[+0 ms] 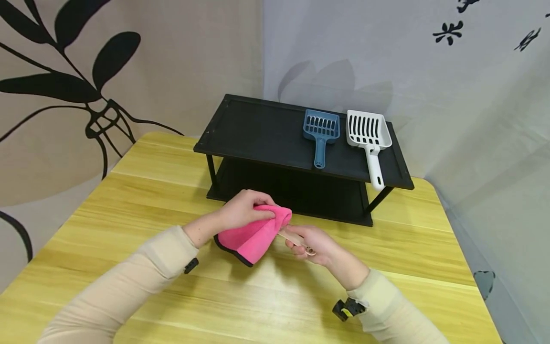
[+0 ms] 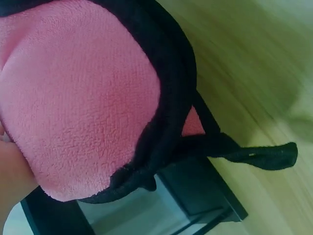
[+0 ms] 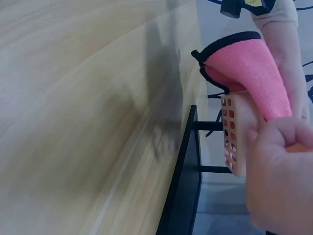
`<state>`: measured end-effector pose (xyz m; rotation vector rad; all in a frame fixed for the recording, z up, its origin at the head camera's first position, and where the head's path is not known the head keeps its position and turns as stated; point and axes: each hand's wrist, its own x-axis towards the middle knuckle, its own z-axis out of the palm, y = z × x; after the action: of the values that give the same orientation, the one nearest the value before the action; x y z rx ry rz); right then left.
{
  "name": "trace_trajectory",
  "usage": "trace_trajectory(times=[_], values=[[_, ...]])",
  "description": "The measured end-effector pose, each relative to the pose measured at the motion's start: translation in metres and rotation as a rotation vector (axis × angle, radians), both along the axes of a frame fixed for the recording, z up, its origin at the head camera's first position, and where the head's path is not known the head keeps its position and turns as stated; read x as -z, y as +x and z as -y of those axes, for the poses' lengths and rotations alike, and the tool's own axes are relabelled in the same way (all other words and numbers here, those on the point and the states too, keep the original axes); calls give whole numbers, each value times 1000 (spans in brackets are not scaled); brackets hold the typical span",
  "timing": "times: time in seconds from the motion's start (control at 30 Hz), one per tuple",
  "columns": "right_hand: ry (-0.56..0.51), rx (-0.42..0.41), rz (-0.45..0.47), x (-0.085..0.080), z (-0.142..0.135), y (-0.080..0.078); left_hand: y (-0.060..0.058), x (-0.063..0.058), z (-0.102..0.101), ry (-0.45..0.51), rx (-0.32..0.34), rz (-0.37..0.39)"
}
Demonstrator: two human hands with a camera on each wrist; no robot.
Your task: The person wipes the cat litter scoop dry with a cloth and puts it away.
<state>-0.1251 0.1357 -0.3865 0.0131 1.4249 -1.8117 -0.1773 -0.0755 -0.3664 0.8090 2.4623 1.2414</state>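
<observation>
Head view: a yellow wooden table fills the near scene, and a two-tier black shelf stands on its far side. On the near side of the shelf, above the table, is a pink cloth with black edging. A white scoop lies on the upper tier at the right, its handle reaching over the near edge; just left of it lies a smaller blue scoop. The cloth hides most of a beige scoop, whose slotted wall shows in the right wrist view. The right hand grips its handle, to the right of the cloth. On the left, the left hand holds the bunched cloth, thumb across it. From the edging sticks a short black loop, clear in the left wrist view.
</observation>
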Motion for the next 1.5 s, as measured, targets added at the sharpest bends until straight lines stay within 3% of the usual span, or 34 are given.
trace_trajectory(times=[0.2, 0.33, 0.4, 0.53, 0.7, 1.0, 1.17, 1.33, 1.5], values=[[-29, 17, 22, 1, -1, 0, 4, 4, 5, -68, 72, -46], [-86, 34, 66, 1, -3, -2, 8, 8, 7, -116, 158, -121], [-108, 35, 82, 1, -3, -3, 9, 10, 7, -127, 169, -165], [-102, 32, 73, -3, -3, -4, 7, 11, 9, -144, 109, -228], [-45, 21, 2, -8, -2, 0, 3, 10, 13, -131, 27, -219], [85, 45, -102, -15, 3, 9, -2, 9, 17, -171, -37, -303], [136, 34, -132, -17, 3, 12, -13, 7, 30, -191, -119, -370], [178, 14, -150, -13, -1, 17, -22, 3, 49, -156, -203, -305], [205, -2, -155, -8, -6, 13, -21, -4, 49, -128, -176, -275]])
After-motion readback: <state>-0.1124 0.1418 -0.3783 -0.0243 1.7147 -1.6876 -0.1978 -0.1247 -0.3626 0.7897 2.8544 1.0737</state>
